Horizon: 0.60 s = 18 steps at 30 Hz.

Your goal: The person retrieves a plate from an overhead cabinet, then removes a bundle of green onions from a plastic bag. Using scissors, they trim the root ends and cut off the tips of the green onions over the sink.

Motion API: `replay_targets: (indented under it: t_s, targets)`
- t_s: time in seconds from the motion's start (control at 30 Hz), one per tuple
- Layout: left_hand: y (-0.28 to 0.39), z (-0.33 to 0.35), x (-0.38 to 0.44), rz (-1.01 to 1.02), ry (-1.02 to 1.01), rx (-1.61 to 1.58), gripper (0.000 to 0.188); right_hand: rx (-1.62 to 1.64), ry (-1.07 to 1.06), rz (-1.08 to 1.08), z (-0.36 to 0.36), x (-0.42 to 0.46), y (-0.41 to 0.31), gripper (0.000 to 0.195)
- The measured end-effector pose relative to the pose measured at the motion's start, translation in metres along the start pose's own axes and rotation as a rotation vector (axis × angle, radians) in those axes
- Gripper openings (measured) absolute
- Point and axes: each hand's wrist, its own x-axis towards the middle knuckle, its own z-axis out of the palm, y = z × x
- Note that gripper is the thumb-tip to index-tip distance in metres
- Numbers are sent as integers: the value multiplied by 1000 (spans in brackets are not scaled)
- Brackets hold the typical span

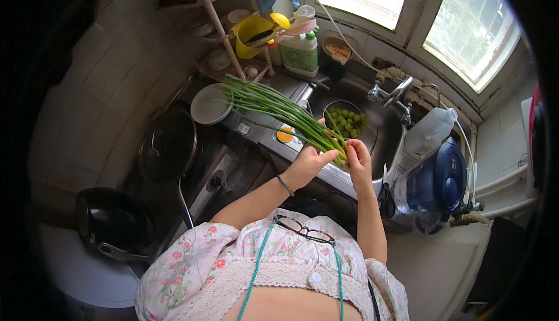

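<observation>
A bunch of long green onions (279, 107) lies across my left hand (308, 166), which is closed around it near the pale root ends; a dark band is on that wrist. My right hand (359, 159) pinches at the root ends with thumb and fingers, close beside the left. The leafy tips point away to the upper left, over the counter and partly over a white plate (209, 106). Just beyond my hands, green grapes (347, 122) fill a round bowl in the steel sink (380, 135). What exactly the right fingertips hold is hard to make out.
At the left are a lidded pan (168, 146) and a black pot (111, 216). A detergent jug (299, 52) and yellow container (251, 37) stand behind. Right of the sink are scissors (386, 196), a plastic bottle (430, 131) and a blue filter pitcher (436, 181), below the faucet (397, 91).
</observation>
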Motion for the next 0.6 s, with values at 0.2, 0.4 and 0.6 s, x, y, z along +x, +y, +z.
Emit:
replay_targets:
  t_s: [0.2,0.4,0.6]
  targets:
    - [-10,-14,0,-188,-18,-15,60,119,12,-15,-6,1,11,12]
    - [-18,-6,1,-44,13,-56,52,253,77,-70,-5,-1,17,16]
    - [-14,-1,5,-107,3,-124,49,232,117,-86,-4,-3,14,20]
